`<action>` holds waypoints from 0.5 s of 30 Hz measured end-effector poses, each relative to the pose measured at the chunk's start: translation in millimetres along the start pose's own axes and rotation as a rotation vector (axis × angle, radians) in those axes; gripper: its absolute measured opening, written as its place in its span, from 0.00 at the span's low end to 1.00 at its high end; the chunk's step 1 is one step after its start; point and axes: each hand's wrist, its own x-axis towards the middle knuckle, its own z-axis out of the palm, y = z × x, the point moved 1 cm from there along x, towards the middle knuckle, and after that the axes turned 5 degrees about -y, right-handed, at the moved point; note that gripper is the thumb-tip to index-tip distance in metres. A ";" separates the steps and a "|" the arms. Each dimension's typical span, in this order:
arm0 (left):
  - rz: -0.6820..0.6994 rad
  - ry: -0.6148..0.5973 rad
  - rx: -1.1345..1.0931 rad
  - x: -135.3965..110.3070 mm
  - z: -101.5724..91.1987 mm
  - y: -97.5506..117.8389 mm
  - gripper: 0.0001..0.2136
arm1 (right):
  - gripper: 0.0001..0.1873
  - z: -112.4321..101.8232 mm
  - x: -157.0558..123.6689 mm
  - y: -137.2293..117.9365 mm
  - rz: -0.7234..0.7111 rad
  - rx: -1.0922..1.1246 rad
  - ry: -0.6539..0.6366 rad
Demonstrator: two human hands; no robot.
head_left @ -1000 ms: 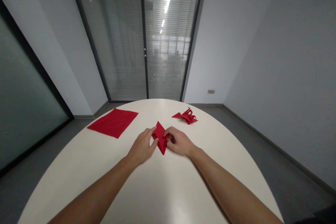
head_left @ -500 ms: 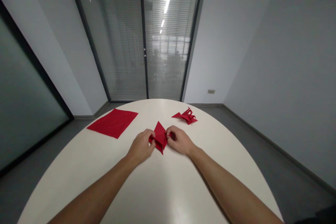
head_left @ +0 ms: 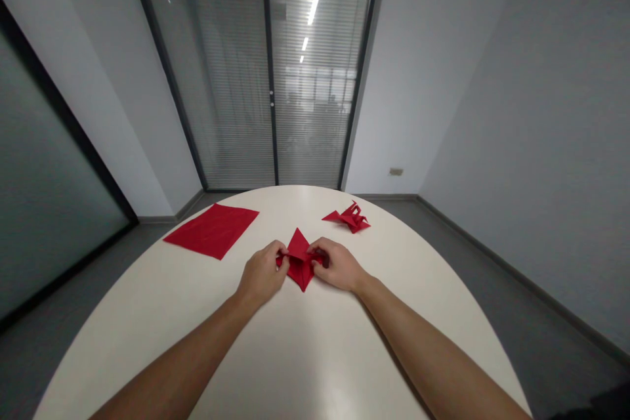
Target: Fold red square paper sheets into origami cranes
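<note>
The folded red paper [head_left: 300, 264] sits mid-frame on the desk [head_left: 295, 361], long axis running top to bottom; left hand [head_left: 260, 274] and right hand [head_left: 339, 267] pinch its opposite sides, equally near

Pretty clearly an office meeting room, judging by what's fitted in it. A round white table [head_left: 305, 367] is set in a small, plain room. The far end is closed off by double glass doors [head_left: 268, 79] in dark frames, with horizontal blinds [head_left: 221, 79] let down across them. Long strip lights [head_left: 314, 6] can be made out through the glass, the sort usually hung over office desks. The left side is taken up by a frosted glass partition [head_left: 44, 197] framed in black. The walls [head_left: 541, 111] are painted flat light grey, the floor [head_left: 492, 262] is done in grey, and a single wall socket [head_left: 396, 172] is mounted low.
</note>
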 end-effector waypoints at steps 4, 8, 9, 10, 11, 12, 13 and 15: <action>-0.002 0.014 0.008 -0.3 -0.2 1.7 0.03 | 0.14 1.2 0.4 1.9 -0.009 -0.039 0.005; 0.039 0.060 0.025 0.0 0.4 3.6 0.02 | 0.06 2.0 3.1 1.6 0.029 -0.069 0.051; 0.047 0.071 0.025 0.1 0.6 3.9 0.02 | 0.04 1.9 3.8 0.7 0.041 -0.077 0.059; 0.054 0.080 0.023 0.2 0.7 4.2 0.02 | 0.02 1.8 4.5 -0.7 0.053 -0.085 0.066; 0.060 0.089 0.019 0.4 0.9 4.5 0.02 | 0.01 1.6 5.1 -2.3 0.064 -0.092 0.070; 0.065 0.096 0.015 0.5 1.1 4.8 0.02 | 0.00 1.3 5.6 -4.1 0.073 -0.100 0.072; 0.068 0.103 0.011 0.7 1.4 5.0 0.02 | 0.01 1.0 6.0 -5.9 0.080 -0.107 0.075; 0.067 0.109 0.003 0.9 2.2 5.6 0.02 | 0.03 0.5 6.4 -9.1 0.089 -0.116 0.082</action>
